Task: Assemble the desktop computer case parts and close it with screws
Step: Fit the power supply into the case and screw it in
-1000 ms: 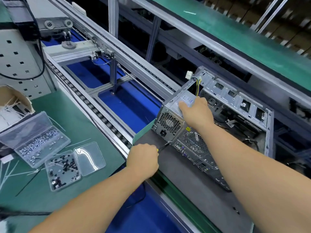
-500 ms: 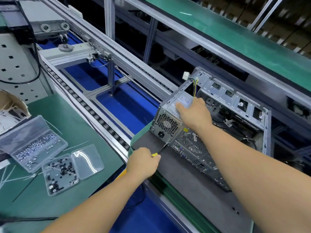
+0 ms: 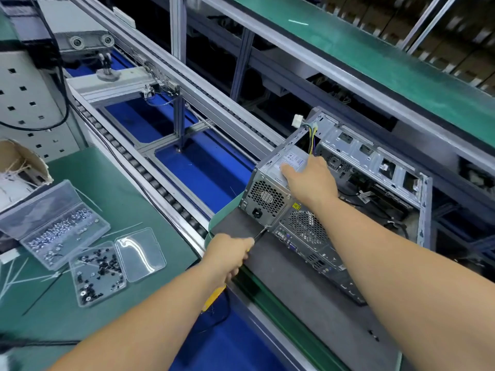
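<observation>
An open grey desktop computer case (image 3: 356, 156) lies on its side on a dark mat (image 3: 294, 277), rear panel facing me. My right hand (image 3: 310, 180) rests flat on the power supply (image 3: 270, 180) at the case's near corner, fingers straight. My left hand (image 3: 227, 253) grips a yellow-handled screwdriver (image 3: 214, 295); its dark shaft reaches the lower rear corner of the case beside the power supply. A white connector on yellow and black wires (image 3: 297, 121) sticks up behind my right hand.
On the green bench at left stand a clear box of silver screws (image 3: 59, 231) and an open clear box of black screws (image 3: 97, 274) with its lid (image 3: 140, 254). A roller conveyor rail (image 3: 150, 172) runs between the bench and the blue pit. White cable ties (image 3: 16, 274) lie at far left.
The view has shifted slightly. Both hands stay in place, the left holding the screwdriver at the case corner, the right on the power supply.
</observation>
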